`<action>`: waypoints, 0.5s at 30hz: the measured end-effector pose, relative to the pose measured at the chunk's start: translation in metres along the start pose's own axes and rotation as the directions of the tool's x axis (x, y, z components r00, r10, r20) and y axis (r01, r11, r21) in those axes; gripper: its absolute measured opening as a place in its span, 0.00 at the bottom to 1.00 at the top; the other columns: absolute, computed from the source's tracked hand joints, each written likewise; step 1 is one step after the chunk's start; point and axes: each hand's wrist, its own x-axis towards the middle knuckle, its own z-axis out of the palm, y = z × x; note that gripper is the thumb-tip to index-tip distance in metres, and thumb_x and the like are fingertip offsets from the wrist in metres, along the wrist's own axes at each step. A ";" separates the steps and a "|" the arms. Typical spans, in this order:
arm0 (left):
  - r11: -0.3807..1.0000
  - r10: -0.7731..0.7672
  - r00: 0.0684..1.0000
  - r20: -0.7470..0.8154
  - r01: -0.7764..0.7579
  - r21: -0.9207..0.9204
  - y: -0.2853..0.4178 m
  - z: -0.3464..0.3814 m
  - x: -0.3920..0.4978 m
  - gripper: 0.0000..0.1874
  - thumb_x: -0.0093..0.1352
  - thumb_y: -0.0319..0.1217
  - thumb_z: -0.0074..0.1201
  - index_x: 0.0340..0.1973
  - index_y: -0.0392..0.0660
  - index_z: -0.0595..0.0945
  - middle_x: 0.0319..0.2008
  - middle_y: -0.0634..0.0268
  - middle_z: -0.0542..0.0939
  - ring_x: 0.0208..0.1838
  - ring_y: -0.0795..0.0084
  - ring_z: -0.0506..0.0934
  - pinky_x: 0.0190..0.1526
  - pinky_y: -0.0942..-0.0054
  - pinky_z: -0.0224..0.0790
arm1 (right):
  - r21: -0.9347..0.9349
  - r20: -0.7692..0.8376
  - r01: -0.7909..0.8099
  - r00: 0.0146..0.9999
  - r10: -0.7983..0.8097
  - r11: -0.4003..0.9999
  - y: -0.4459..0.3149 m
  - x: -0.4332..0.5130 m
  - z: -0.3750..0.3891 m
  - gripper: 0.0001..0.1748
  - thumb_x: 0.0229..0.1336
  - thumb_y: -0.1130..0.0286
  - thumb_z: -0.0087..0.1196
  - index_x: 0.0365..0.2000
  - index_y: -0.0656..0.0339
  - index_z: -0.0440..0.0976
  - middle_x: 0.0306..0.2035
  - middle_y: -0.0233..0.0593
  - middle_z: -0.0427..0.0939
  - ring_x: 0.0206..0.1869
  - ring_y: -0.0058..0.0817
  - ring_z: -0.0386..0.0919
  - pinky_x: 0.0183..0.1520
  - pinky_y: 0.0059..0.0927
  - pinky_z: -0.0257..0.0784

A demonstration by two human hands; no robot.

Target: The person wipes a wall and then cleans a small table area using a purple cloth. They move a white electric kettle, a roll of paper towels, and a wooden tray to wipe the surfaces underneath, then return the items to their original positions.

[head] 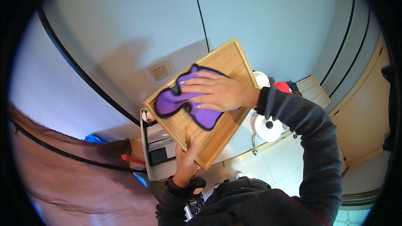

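Note:
My left hand [186,160] grips the near left corner of a rectangular wooden tray [216,146], thumb over the rim. The tray is held up at a slant above a white tabletop [230,147]. Inside it lies a purple cloth [205,117] with black edging, crumpled and folded in places. My right hand [216,91] presses the cloth down onto the tray's bottom, palm down and fingers extended. Part of the cloth is hidden under that hand.
Left of the tray is an open white compartment [145,150] holding boxes. A white electric kettle [267,128] stands under my right forearm. A wall socket [159,70] sits behind the tray. Brown sheer fabric [81,182] hangs at left; a red cloth [282,87] lies at right.

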 end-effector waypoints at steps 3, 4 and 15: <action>0.998 0.044 0.998 -0.035 -0.043 0.041 0.006 -0.005 -0.008 0.23 0.70 0.22 0.52 0.60 0.35 0.68 0.55 0.61 0.74 0.56 0.73 0.72 0.59 0.70 0.63 | -0.229 -0.020 -0.116 0.993 0.115 0.966 0.024 -0.028 -0.006 0.18 0.66 0.62 0.47 0.50 0.61 0.74 0.64 0.46 0.65 0.69 0.39 0.59 0.72 0.46 0.50; 0.991 0.053 0.997 -0.062 -0.045 0.124 0.009 -0.007 -0.009 0.22 0.69 0.22 0.52 0.59 0.35 0.69 0.55 0.61 0.74 0.56 0.73 0.73 0.59 0.71 0.63 | -0.096 -0.087 -0.312 0.949 0.304 0.945 0.024 -0.038 -0.011 0.18 0.67 0.65 0.47 0.51 0.64 0.72 0.61 0.50 0.68 0.66 0.43 0.62 0.69 0.44 0.56; 0.839 0.055 0.991 0.118 -0.110 0.533 0.014 0.011 -0.011 0.14 0.67 0.24 0.56 0.48 0.33 0.78 0.47 0.62 0.80 0.52 0.70 0.76 0.55 0.68 0.68 | -0.189 -0.214 0.026 0.975 -0.067 0.982 -0.054 0.043 -0.038 0.29 0.51 0.62 0.57 0.54 0.59 0.70 0.48 0.45 0.73 0.53 0.39 0.74 0.58 0.42 0.67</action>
